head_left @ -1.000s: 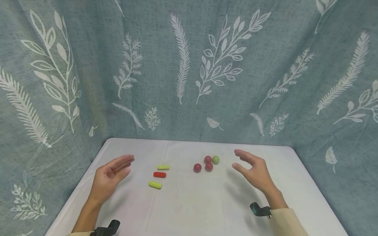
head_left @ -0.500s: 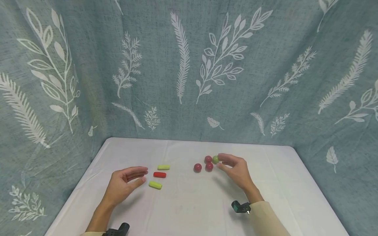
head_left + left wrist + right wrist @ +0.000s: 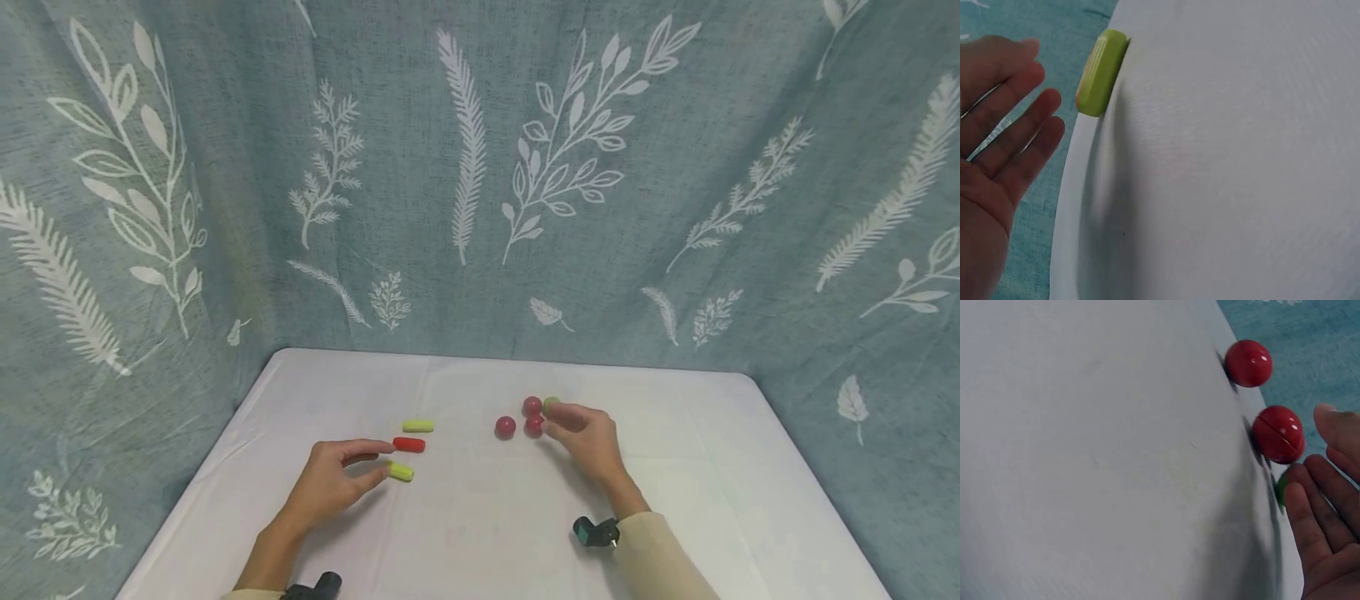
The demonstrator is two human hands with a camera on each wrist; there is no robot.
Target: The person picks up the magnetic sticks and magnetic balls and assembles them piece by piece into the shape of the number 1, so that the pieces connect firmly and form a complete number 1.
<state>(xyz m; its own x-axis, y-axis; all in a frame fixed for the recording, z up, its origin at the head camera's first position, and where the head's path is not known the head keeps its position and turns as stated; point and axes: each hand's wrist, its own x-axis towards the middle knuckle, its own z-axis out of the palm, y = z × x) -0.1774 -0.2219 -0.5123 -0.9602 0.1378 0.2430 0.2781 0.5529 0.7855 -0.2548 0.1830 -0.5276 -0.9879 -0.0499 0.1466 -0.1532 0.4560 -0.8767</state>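
Observation:
My left hand hovers at the left ends of a red rounded bar and the nearer yellow-green bar, fingers extended and thumb apart. Its fingertips overlap both bars in the head view; in the left wrist view a gap shows between them and a yellow-green bar. A second yellow-green bar lies farther back. My right hand reaches over a green ball, partly hidden behind its fingers, with the thumb tip at a shiny red ball. Nothing is gripped by either hand.
Two more red balls, one at the back and one to the left, lie beside the green ball. A white cloth covers the table. Behind and at the sides hangs a blue-green curtain with white leaf prints.
Both hands have moved inward and lower: the left rightward to the bars, the right leftward to the balls. Bars and balls lie as before.

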